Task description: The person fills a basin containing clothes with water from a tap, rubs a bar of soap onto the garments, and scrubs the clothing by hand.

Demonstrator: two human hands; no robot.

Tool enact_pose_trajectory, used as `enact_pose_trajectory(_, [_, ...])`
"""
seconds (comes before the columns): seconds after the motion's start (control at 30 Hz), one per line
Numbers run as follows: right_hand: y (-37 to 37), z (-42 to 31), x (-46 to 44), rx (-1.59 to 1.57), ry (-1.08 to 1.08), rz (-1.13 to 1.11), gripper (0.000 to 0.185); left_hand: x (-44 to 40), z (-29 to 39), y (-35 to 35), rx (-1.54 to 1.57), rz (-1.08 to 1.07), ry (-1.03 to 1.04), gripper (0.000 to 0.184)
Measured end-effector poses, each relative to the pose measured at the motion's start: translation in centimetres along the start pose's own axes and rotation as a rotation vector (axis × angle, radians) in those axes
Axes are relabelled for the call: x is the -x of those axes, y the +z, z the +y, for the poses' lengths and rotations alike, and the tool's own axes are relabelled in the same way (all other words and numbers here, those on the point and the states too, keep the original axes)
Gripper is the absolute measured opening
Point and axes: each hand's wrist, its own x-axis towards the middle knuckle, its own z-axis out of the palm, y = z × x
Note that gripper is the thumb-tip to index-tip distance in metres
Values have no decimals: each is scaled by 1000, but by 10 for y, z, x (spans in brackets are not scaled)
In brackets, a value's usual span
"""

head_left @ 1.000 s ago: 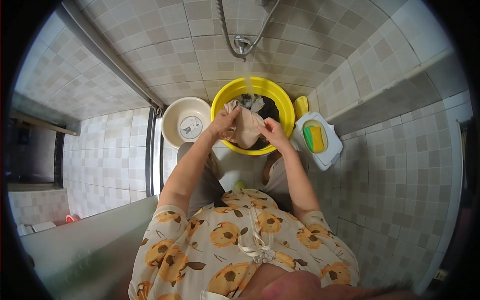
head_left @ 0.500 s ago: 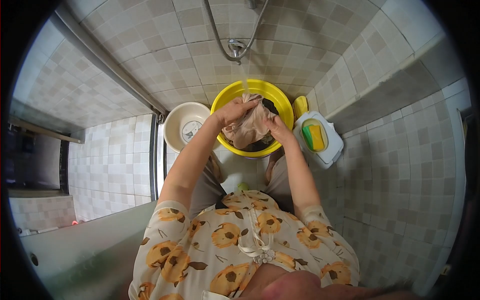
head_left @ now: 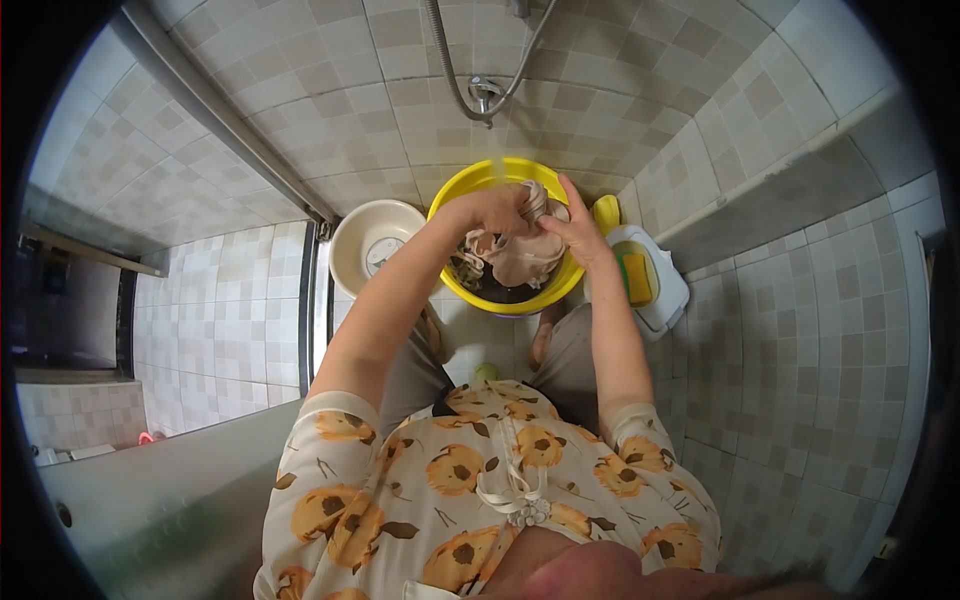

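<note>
A beige-pink cloth is bunched up over the yellow basin, partly hanging into it. My left hand is closed on the cloth from the left, over the middle of the basin. At the basin's right side my right hand grips the cloth's upper right part, its fingers pointing up. Dark wet fabric lies in the basin under the cloth. A thin stream of water falls from the tap behind my left hand.
A cream basin stands left of the yellow one. To the right, a white container bears a green and yellow sponge, with a yellow object behind it. A hose loops around the tap. A glass panel is at lower left.
Both hands have moved from spreading the cloth to bunching it at its top. My left hand has moved right across the basin; my right hand has moved up and right.
</note>
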Motion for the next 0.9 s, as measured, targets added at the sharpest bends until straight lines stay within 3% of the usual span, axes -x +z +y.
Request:
enact_pose_trajectory(0.07, [-5,-12,-1,-51,238,-201,79,-6,5,-3,-277,14,-42,46])
enact_pose_trajectory(0.2, [15,-1,-16,73,73,-252,62,-4,10,-4,-413,-18,20,47])
enact_pose_trajectory(0.23, [12,9,-23,243,38,-216,51,-4,4,-3,-413,-19,20,47])
enact_pose_trajectory(0.3, [11,9,-31,414,-2,-176,41,-7,-26,2,-42,119,-112,55])
enact_pose_trajectory(0.33, [12,3,-33,488,29,-122,37,-6,-41,10,-42,119,-112,55])
enact_pose_trajectory(0.4, [19,-8,-35,559,63,-74,34,7,-62,26,919,380,43,58])
enact_pose_trajectory(0.47, [25,-19,-39,781,-58,33,34,8,-80,38,1005,416,-73,64])
enact_pose_trajectory(0.53, [37,-29,-41,851,-79,50,37,-13,-123,65,1398,509,-534,74])
enact_pose_trajectory(0.57, [52,-41,-34,877,-59,68,36,-3,-109,69,1586,463,-521,90])
enact_pose_trajectory(0.6, [66,-49,-28,903,-40,86,36,3,-92,69,1592,463,-518,90])
enact_pose_trajectory(0.67, [89,-54,-6,854,-103,33,35,8,-70,68,1898,480,-576,91])
enact_pose_trajectory(0.7, [93,-23,1,935,-301,71,30,1,-96,82,1940,294,-273,93])
enact_pose_trajectory(0.73, [109,-19,19,949,-428,82,25,5,-88,86,1974,273,124,88])
enact_pose_trajectory(0.8, [125,8,54,944,-271,-78,34,-11,-124,105,2181,-139,724,81])
enact_pose_trajectory(0.83, [131,14,67,982,-301,-89,36,2,-114,103,2102,240,312,77])
enact_pose_trajectory(0.9, [133,7,74,960,-201,-192,38,21,-91,99,2136,245,214,76])
